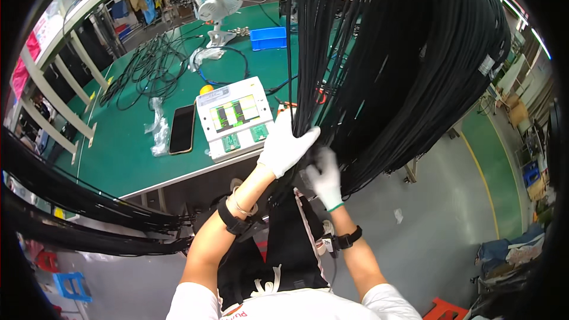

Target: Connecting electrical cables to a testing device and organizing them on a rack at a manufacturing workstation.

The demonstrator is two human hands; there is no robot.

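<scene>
A thick bundle of black cables (409,77) hangs down at the right side of the green table. My left hand (287,145), in a white glove, is closed around a thin group of these cables near the table's front edge. Just below and to the right, my right hand (324,178) is beside the lower part of the cables. It wears a white glove with a green cuff and is smeared by motion, so its grip does not show. Left of my left hand stands a white cable tester (234,117) with a lit screen and two green circuit boards.
On the green table (133,166) lie a phone (182,129), clear plastic bags (158,127) and a tangle of black cables (157,65). Farther back stand a white fan (218,6) and a blue bin (268,38). More black cable bundles (95,207) hang at the left.
</scene>
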